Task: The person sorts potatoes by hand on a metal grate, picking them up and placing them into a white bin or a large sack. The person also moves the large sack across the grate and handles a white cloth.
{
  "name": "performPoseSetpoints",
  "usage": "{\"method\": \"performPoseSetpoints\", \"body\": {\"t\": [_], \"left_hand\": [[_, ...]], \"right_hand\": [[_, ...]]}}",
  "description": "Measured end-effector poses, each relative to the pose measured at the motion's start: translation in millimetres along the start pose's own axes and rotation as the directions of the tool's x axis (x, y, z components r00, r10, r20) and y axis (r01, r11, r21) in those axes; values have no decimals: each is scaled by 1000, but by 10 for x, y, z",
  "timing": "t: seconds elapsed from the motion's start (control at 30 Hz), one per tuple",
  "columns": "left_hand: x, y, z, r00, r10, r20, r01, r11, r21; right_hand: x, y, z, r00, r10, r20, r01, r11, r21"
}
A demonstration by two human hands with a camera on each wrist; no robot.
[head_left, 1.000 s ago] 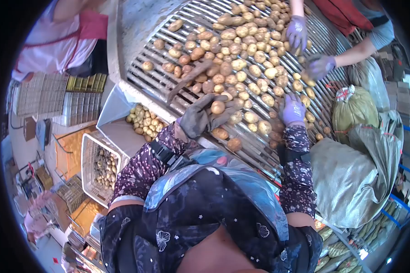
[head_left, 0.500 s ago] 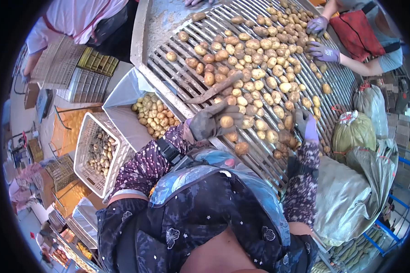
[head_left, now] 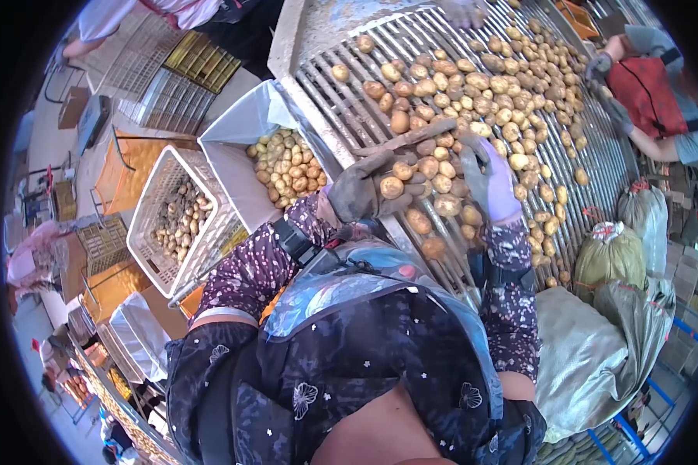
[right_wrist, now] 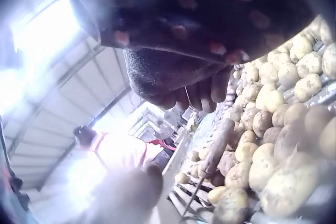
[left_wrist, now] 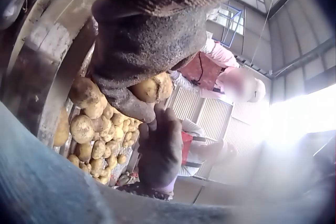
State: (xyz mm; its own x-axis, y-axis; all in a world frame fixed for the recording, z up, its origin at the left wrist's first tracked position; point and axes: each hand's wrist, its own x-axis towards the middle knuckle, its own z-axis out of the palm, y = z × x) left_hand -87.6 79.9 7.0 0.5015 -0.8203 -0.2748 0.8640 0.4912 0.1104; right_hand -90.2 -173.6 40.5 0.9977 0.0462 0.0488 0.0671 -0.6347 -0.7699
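Observation:
In the head view, my left hand (head_left: 358,190), in a dirty grey glove, is at the near edge of a slatted metal sorting rack (head_left: 329,108). It holds a potato (head_left: 392,187) against the palm; the left wrist view has this potato (left_wrist: 152,88) between thumb and fingers. My right hand (head_left: 485,174), in a purple and grey glove, reaches over the loose potatoes (head_left: 512,101) with fingers slightly bent. From the left wrist view, that right hand (left_wrist: 160,153) is just beyond the left fingers. A dirt-covered stick (head_left: 407,138) lies across the slats above both hands.
A lined bin of potatoes (head_left: 236,143) and a white plastic crate (head_left: 139,232) stand left of the rack. Tied sacks (head_left: 609,252) and a large grey sack (head_left: 578,349) are at the right. Another person in a red apron (head_left: 644,93) stands across the rack.
The head view has turned, shifting the rack rightward. My right hand has come closer to my left, which still holds a potato. The other person's hands have drawn back to the rack's far edge.

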Motion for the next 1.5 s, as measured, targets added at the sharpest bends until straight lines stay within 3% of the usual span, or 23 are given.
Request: {"method": "performPoseSetpoints", "body": {"t": [0.07, 0.17, 0.2, 0.3, 0.33, 0.4, 0.5, 0.53, 0.57, 0.63, 0.7, 0.77, 0.87, 1.0, 1.07, 1.1, 1.13, 1.17, 1.23, 1.27, 1.37, 1.47, 1.5], "left_hand": [[-10, -8, -44, 999, 5, -34, -7, 999, -50], [-16, 22, -36, 998, 1, -70, -7, 996, -85], [-32, 27, -23, 997, 15, -69, -20, 997, -74], [-83, 72, -42, 996, 83, -37, -83, 996, -17], [-104, 86, -43, 992, 100, -76, -99, 995, 11], [-121, 135, 15, 977, 142, -160, -130, 988, 80], [-82, 148, -176, 984, 166, -60, -162, 985, 67], [-49, 128, -103, 949, 203, -240, -157, 967, 199], [-20, 169, -155, 966, 170, -196, -113, 955, 274], [26, 220, -48, 930, 274, -246, -171, 913, 370], [-77, 360, -147, 905, 310, -291, -205, 918, 339], [-297, 656, -592, 917, 396, -43, -389, 914, 113], [-1302, 1176, -1130, 662, 690, -292, -551, 713, 435], [-3032, 1353, -2255, 319, 847, -426, -764, 496, 413], [-3104, 1142, -1864, -123, 751, -649, -702, 397, 591], [-2986, 1003, -1620, -87, 722, -686, -785, 374, 494], [-2939, 902, -1744, 89, 772, -629, -767, 456, 451], [-2813, 834, -1863, 278, 789, -548, -734, 542, 408], [-2280, 681, -1249, 585, 646, -491, -514, 763, 391], [-1980, 639, -1079, 665, 588, -461, -398, 801, 447], [-1128, 533, -567, 870, 392, -299, -160, 798, 581], [-431, 442, -19, 956, 210, -206, -12, 728, 686], [-256, 400, 105, 963, 182, -197, 13, 701, 713]], "right_hand": [[229, 235, 139, 963, -268, 33, 259, 881, -395], [435, 170, 411, 944, -236, 231, 330, 637, -697], [472, 211, 498, 949, -104, 297, 294, 627, -721], [462, 105, 527, 945, 29, 327, 238, 628, -741], [396, 146, 519, 950, -78, 304, 288, 598, -748], [278, 159, 470, 957, -14, 290, 208, 731, -650], [-20, 396, 320, 990, 26, 141, 43, 883, -467], [-161, 615, 280, 992, 101, 79, -81, 970, -228], [-303, 743, 282, 980, 194, 50, -196, 980, 38], [-478, 416, 172, 974, 226, -13, -214, 939, 268], [-604, 438, 143, 983, 185, -19, -174, 950, 260], [-676, 348, 111, 985, 167, -35, -153, 955, 253], [-655, 211, 57, 983, 185, 2, -180, 953, 244], [-662, 275, 253, 989, 150, -8, -141, 944, 298], [-660, 256, 409, 996, 80, -28, -62, 914, 400], [-691, 134, 398, 972, 230, 51, -233, 914, 332], [-661, -111, 423, 891, 448, 69, -449, 852, 269], [-805, 277, 505, 984, 179, -19, -180, 980, -82], [-813, 224, 596, 1000, 26, -1, -25, 984, 177], [-827, 355, 702, 998, -68, -19, 70, 942, 329], [-790, 153, 602, 990, 138, -5, -118, 864, 490], [-908, -100, 270, 933, 342, -110, -207, 762, 614], [-993, 68, 192, 912, 345, -221, -217, 864, 454]]}}
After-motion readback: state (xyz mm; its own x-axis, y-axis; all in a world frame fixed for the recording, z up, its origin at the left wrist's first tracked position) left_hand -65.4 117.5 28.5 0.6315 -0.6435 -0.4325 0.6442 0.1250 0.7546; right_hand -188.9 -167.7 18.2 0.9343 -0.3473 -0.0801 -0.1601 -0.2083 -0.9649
